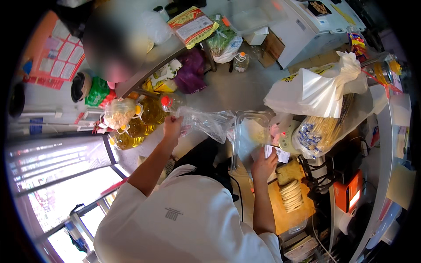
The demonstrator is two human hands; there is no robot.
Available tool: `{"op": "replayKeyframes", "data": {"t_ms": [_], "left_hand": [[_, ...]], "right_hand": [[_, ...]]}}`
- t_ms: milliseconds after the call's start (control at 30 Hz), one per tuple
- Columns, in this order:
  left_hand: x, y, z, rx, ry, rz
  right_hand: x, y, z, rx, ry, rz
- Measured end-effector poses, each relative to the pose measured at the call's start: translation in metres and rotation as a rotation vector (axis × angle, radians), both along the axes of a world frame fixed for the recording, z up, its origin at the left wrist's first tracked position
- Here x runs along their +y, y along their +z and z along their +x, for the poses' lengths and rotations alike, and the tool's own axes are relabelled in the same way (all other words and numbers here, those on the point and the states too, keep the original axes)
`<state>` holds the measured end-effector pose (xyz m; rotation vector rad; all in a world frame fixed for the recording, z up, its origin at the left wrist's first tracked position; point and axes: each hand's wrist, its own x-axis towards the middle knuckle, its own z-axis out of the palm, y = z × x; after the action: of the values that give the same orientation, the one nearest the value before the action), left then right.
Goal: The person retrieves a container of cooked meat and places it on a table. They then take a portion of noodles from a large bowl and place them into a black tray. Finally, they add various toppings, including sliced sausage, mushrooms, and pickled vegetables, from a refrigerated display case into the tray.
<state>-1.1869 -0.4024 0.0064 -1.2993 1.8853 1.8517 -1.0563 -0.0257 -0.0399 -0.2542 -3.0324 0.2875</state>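
Note:
My left hand is closed on one end of a crumpled clear plastic bag, which stretches right toward a clear plastic bin. My right hand pinches a small white printed paper slip beside the bin's right edge. Just below and right of that hand, a row of pale round flatbreads and a browned slab lie on a yellow board. Something pink shows beyond the slip; its kind is unclear.
Large bottles of yellow oil stand left of my left hand. To the right sit a bag of wooden skewers and a white plastic bag. A table bearing packages is ahead, with a blurred person at its left.

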Motion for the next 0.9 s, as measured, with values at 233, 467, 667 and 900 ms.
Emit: {"op": "replayKeyframes", "data": {"t_ms": [233, 467, 667, 900], "left_hand": [[0.001, -0.022, -0.062, 0.271, -0.342, -0.043], [-0.007, 0.054, -0.173, 0.548, -0.948, 0.012], [-0.021, 0.124, -0.268, 0.734, -1.451, -0.141], [0.065, 0.140, -0.363, 1.017, -1.688, -0.168]], "right_hand": [[-0.101, 0.112, -0.063, 0.265, 0.271, -0.689], [-0.237, 0.064, -0.260, 0.196, 0.034, -0.670], [-0.235, 0.084, -0.392, 0.259, -0.167, -0.502], [-0.151, 0.010, -0.500, 0.504, -0.558, -0.967]]}}
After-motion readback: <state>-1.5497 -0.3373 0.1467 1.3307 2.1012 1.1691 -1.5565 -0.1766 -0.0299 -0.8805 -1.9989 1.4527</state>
